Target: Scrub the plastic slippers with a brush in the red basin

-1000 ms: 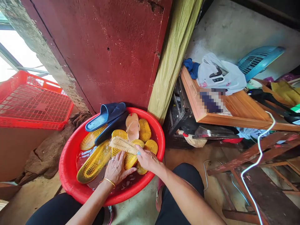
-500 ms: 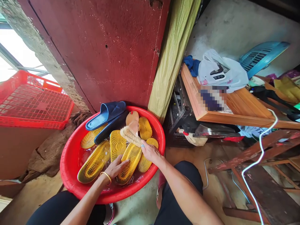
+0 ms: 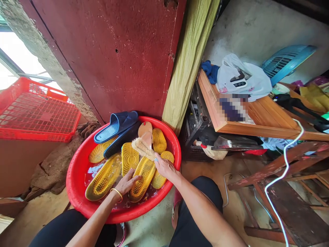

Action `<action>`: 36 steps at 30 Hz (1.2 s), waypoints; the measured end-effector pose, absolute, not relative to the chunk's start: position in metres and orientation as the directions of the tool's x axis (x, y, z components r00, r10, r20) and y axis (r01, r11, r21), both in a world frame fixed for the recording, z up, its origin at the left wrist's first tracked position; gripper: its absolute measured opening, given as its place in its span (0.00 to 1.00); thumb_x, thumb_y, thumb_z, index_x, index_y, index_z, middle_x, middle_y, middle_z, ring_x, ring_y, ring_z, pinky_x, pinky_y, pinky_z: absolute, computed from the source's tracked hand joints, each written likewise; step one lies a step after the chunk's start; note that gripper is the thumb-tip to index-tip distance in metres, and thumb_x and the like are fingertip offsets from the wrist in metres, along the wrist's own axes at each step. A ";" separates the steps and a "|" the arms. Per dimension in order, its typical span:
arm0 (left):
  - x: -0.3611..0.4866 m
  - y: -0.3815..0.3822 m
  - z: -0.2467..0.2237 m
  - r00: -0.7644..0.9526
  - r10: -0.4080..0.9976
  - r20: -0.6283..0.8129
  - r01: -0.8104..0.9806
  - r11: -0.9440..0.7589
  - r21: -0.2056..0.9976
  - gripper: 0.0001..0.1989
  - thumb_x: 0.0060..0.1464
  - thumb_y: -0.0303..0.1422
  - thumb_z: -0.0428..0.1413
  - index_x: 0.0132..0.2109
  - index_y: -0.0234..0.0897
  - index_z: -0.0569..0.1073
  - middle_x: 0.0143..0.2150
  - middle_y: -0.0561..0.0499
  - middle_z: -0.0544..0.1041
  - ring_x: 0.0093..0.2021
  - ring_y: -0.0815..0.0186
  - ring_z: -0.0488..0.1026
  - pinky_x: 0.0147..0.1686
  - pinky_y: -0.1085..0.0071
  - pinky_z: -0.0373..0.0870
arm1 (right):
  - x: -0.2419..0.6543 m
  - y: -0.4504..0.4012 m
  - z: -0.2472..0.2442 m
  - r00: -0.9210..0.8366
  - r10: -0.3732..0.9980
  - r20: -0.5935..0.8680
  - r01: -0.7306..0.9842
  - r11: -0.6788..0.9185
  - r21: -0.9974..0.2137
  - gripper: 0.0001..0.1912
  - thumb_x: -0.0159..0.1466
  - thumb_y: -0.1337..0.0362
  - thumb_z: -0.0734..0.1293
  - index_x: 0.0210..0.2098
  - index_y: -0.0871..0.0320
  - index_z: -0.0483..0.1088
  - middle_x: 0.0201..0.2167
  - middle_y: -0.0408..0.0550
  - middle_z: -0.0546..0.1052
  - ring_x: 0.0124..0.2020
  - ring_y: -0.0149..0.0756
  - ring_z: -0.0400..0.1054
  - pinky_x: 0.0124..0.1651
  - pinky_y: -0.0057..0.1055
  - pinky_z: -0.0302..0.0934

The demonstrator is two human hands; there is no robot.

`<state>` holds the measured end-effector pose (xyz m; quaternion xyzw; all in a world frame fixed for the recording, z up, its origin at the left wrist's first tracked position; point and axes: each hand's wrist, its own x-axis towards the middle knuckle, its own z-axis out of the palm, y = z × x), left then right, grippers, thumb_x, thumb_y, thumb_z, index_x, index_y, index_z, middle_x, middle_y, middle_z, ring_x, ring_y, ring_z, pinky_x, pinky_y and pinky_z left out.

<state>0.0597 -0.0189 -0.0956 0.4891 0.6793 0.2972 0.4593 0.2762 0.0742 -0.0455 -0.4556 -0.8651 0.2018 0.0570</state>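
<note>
Inventory, as we hold it: our right hand [image 3: 166, 168], clenched on the end of a bristle scrub brush [image 3: 142, 148], the brush's bristles against a tan sandal [image 3: 145, 135]. Our left hand [image 3: 125, 183], fingers spread, unclenched, pressing flat on a yellow sandal [image 3: 142, 179]. Around both hands, more yellow soles in water in a red plastic basin [image 3: 73, 178]. Beyond the brush, a blue slide [image 3: 115, 127] on the rim. Left of our grip, a red plastic crate [image 3: 38, 113].

Pretty much a cluttered home utility corner, with a rusty red door [image 3: 102, 58], plastic crate [image 3: 38, 113] and old blue fan [image 3: 288, 60] all sitting around.
</note>
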 end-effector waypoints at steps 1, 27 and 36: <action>0.060 -0.019 -0.096 -0.109 0.935 -0.337 0.404 0.351 0.845 0.24 0.47 0.52 0.53 0.44 0.40 0.76 0.41 0.48 0.82 0.48 0.50 0.77 0.52 0.58 0.72 | 0.276 0.074 -0.045 -0.578 0.811 -0.093 0.769 0.503 -0.395 0.28 0.74 0.62 0.54 0.71 0.61 0.55 0.42 0.55 0.82 0.42 0.43 0.77 0.47 0.36 0.68; 0.058 -0.019 -0.103 -0.089 0.937 -0.338 0.436 0.341 0.833 0.28 0.49 0.56 0.53 0.47 0.40 0.74 0.47 0.44 0.81 0.52 0.50 0.77 0.56 0.57 0.70 | 0.275 0.075 -0.050 -0.602 0.787 -0.138 0.763 0.516 -0.389 0.30 0.73 0.61 0.54 0.72 0.61 0.51 0.47 0.57 0.82 0.46 0.46 0.77 0.48 0.37 0.66; 0.060 -0.019 -0.093 -0.093 0.924 -0.371 0.497 0.366 0.787 0.25 0.53 0.52 0.48 0.47 0.41 0.76 0.48 0.45 0.82 0.53 0.50 0.77 0.55 0.59 0.70 | 0.275 0.072 -0.052 -0.601 0.788 -0.138 0.768 0.520 -0.373 0.31 0.72 0.61 0.56 0.73 0.61 0.50 0.46 0.57 0.82 0.46 0.46 0.76 0.49 0.36 0.65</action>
